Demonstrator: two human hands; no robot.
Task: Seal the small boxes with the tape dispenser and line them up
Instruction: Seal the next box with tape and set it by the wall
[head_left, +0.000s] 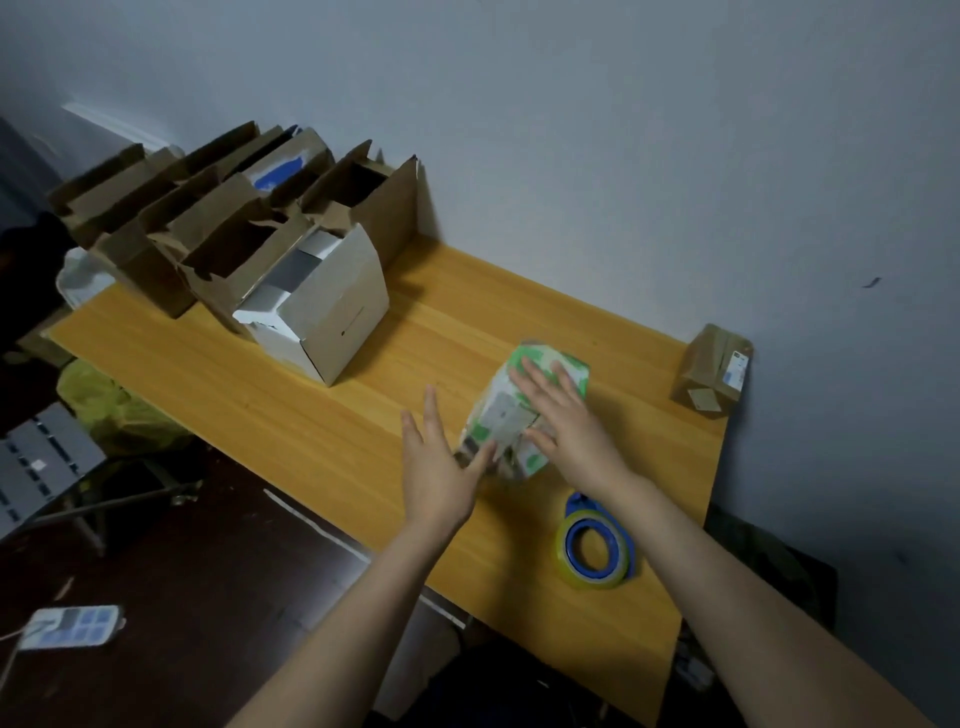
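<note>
Green-and-white box (500, 413) is located mid-bench, lying at an angle, well apart from the other boxes. It is pressed from above by the right hand (569, 428), fingers (540, 384) straight and flat on the top face. Its near end is touched by the left hand (436, 470), fingers (429, 415) spread and straight. Nothing is gripped by either hand. Blur prevents any tape from being made out on this box; the flaps are judged to be held down ahead of taping.

Tape dispenser (621, 543), blue with a yellowish roll, is set down on the bench (311, 415) just beside the right forearm, not in hand.

Done, as judged: one small brown box (711, 371) is closed and placed at the far right corner, against the wall. Whether it is taped cannot be confirmed, though the flaps are shut and labels are seen on it.

Left to do: the white box (332, 312) is tipped on its side with flaps open, and a cluster of open brown boxes (218, 228) is packed at the far left end, flaps up. None of these is sealed or lined up.

Progress is judged early: one box parked, one in hand, the bulk untouched. No line is formed yet, since only a single box is placed.
</note>
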